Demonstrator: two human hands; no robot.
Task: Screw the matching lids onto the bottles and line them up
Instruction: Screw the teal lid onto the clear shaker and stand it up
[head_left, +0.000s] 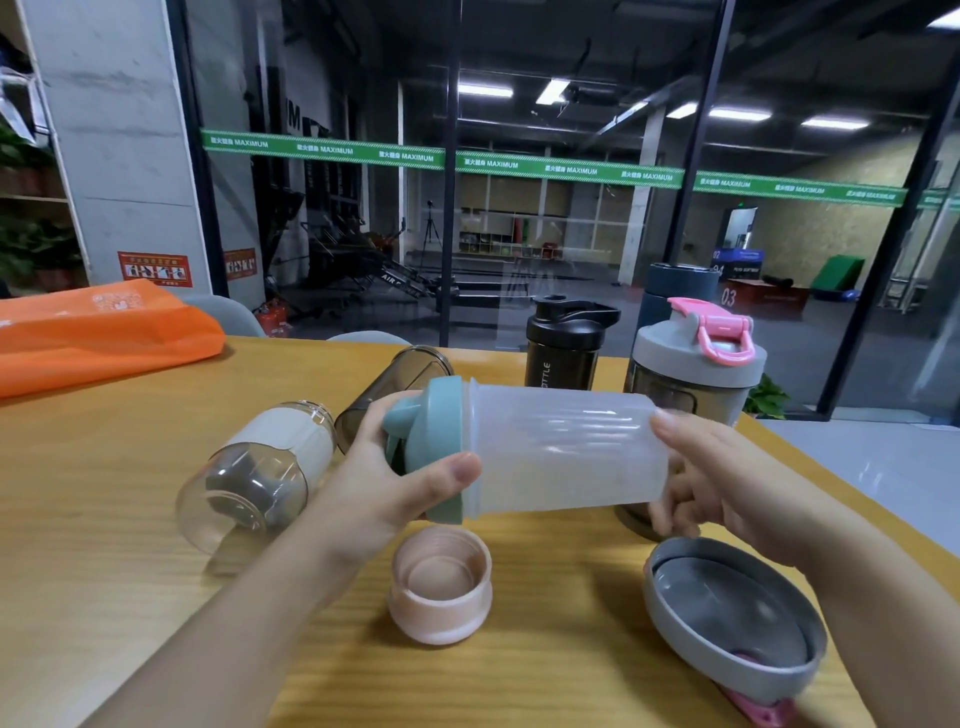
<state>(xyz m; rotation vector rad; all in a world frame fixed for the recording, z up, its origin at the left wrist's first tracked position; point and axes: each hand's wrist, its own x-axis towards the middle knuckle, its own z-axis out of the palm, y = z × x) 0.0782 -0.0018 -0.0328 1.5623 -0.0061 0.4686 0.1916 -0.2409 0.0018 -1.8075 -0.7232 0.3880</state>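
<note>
I hold a frosted clear shaker bottle (561, 452) sideways above the wooden table (104, 478). A teal lid (441, 447) sits on its left end, and my left hand (384, 467) grips that lid with thumb and fingers curled round it. At the other end my right hand (727, 478) grips the bottle's base. Below lie a pink lid (441, 592), upside down, and a grey lid with a pink flip tab (732, 613), also upside down. A clear bottle with a white band (260, 473) and a smoky dark bottle (389, 389) lie on their sides at the left, both without lids.
Upright at the back right stand a black lidded shaker (566, 348), a grey-and-pink lidded shaker (696, 364) and a dark blue bottle (680, 291) behind it. An orange bag (104, 332) lies at the far left. A glass wall rises behind the table; its right edge is near.
</note>
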